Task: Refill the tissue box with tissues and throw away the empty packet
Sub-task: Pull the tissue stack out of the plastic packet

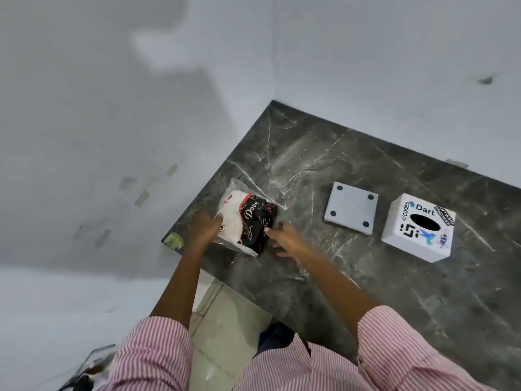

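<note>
Marble counter [366,277]; hands [242,232] flanking tissue packet [248,218]

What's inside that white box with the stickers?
The box shows only a dark oval hole on top; its inside can't be seen. Its base plate lies apart beside it.

Two plain grey-white walls [380,52] meet in a corner directly behind the far corner of a dark marble countertop [352,277] veined with white. Scuffs and what may be strips of old tape mark the left wall. Below the counter's near edge lies pale tiled floor [225,328]. Light is soft and even.
</note>
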